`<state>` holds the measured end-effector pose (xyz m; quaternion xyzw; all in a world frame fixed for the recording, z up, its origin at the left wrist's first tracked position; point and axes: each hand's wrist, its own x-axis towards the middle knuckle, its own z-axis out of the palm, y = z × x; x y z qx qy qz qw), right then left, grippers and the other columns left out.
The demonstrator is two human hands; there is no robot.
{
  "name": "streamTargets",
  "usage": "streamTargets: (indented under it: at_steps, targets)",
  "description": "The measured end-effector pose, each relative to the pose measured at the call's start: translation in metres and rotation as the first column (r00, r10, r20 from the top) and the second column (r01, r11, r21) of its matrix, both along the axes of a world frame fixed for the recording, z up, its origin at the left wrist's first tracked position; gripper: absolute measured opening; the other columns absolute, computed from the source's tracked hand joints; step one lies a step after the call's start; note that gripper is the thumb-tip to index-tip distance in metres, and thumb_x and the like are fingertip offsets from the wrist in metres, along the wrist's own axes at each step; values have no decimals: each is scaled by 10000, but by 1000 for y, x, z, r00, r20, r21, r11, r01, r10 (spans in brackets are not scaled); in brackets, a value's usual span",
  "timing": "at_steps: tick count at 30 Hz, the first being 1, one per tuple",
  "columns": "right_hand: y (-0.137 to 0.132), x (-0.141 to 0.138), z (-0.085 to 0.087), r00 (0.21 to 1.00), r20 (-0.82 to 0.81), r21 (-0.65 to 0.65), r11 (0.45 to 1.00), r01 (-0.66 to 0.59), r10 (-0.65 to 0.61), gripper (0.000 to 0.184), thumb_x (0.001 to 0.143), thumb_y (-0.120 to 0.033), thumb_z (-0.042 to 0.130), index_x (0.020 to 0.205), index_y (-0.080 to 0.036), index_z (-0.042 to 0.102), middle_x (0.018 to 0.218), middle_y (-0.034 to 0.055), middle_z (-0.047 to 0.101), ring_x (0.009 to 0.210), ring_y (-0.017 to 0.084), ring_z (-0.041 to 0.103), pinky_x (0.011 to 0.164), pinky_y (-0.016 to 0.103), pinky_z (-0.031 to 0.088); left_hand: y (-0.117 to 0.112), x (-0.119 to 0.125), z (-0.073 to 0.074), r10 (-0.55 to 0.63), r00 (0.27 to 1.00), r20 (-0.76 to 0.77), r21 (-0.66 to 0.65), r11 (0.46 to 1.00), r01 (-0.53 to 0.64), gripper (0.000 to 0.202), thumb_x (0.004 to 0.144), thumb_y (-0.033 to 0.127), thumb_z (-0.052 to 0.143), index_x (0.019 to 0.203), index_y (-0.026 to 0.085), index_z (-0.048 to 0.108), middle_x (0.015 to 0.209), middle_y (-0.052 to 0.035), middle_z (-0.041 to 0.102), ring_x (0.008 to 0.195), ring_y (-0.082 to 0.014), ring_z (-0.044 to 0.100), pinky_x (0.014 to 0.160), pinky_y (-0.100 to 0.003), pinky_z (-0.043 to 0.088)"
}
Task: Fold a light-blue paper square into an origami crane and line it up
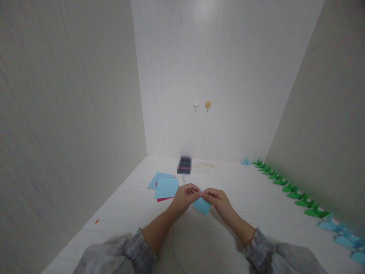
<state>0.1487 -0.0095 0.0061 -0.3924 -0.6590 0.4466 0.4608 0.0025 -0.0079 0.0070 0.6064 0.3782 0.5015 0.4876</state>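
Note:
A folded piece of light blue paper (202,206) hangs between my two hands, its lower part showing as a small diamond shape. My left hand (187,194), with a ring on one finger, pinches the paper's top corner. From the other side my right hand (216,197) pinches the same corner, and the fingertips of both hands nearly meet. The fingers cover the upper part of the paper, so its folds there are hidden. Just left of my left hand lie light blue square sheets (167,188) with a red sheet (165,199) partly under them.
A phone (184,165) stands near the back wall, with a pale cable (175,247) running toward me. Green folded paper cranes (291,188) line the right wall, with blue ones (346,236) nearer me. Two hooks (208,104) are on the back wall. An orange scrap (97,221) lies left.

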Motion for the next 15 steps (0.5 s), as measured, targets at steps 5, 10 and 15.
streamTargets:
  at_steps: [5,10,15]
  targets:
    - [-1,-2,-3,999,25,-2,999,-40,40,246,673,-351,510,592,-136,597,514,-19,528,495,94,452,501,203,341,1,1,-1,-13,999,35,-41,999,14,220,575,330,594,598,118,540,450,45,441,422,-49,365,431,-179,285]
    - [3,-1,-6,999,13,2,999,-52,52,182,663,-281,519,574,-138,590,495,-30,510,483,85,436,487,193,325,1,3,-2,-16,999,41,-63,998,18,205,578,311,590,585,116,530,450,46,442,415,-47,359,424,-178,274]
    - [9,7,-3,999,10,-1,999,-40,40,181,651,-245,498,538,-142,594,479,-20,524,490,102,460,512,210,352,8,0,-7,46,998,44,-68,997,-43,228,588,341,571,601,119,521,454,51,433,411,-48,354,420,-179,268]
